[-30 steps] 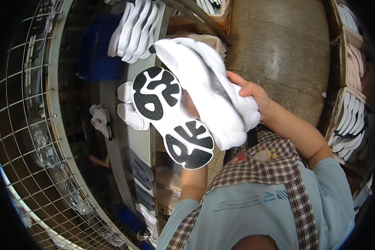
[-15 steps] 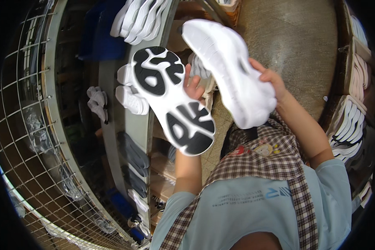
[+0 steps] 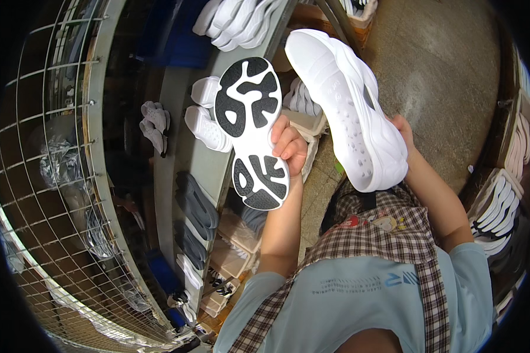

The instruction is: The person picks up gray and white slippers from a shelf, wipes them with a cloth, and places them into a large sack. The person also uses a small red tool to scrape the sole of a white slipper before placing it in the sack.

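Gripping an outsole (image 3: 249,138), left hand (image 3: 289,146) is curled; right hand (image 3: 402,129), mostly hidden, holds a midsole (image 3: 350,117) near shirt lettering (image 3: 365,283).

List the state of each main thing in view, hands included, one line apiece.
Black-and-white sole: held up, tread facing the camera
Left hand: closed on that sole's edge
White sole: held up, hollow side showing
Right hand: gripping it, mostly hidden behind it
Dark grey soles: lying close together
Checked apron: worn
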Tool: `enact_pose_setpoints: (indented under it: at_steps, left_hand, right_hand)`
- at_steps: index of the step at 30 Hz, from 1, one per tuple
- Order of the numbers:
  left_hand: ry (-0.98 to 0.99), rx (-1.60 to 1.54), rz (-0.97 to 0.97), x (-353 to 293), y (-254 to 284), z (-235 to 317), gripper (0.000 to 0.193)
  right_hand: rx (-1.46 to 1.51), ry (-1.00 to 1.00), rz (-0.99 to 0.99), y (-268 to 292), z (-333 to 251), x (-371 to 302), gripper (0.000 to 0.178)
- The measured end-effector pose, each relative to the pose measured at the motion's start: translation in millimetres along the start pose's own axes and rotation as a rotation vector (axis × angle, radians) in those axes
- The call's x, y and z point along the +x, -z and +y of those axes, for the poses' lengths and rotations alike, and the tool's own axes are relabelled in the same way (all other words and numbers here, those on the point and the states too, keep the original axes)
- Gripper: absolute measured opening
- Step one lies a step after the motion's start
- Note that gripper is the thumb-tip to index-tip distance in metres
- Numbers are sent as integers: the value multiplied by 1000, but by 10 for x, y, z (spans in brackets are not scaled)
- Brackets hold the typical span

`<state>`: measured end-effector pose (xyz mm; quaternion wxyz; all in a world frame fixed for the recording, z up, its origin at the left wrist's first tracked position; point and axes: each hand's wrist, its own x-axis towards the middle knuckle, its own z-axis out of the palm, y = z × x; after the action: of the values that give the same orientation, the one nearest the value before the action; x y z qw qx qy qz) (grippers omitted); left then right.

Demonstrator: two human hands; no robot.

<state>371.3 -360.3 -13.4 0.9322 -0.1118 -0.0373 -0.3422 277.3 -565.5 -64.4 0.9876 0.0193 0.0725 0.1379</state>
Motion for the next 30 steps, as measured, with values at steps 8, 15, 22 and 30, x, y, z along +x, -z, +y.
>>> enact_pose_setpoints:
  at_steps: [8, 15, 22, 30]
  left_hand:
    - [45, 261, -63, -46, -22, 142, 41]
    - [2, 1210, 626, -38, -118, 4, 56]
    - [-18, 2325, 645, 27, -129, 279, 74]
    - [-272, 3500, 533, 271, -13, 1399, 71]
  right_hand:
    - [-234, 50, 102, -61, 61, 62, 84]
    - [-703, -49, 63, 68, 149, 248, 85]
    - [-668, -208, 104, 336, 159, 490, 80]
    - [-609, -260, 283, 437, -37, 524, 67]
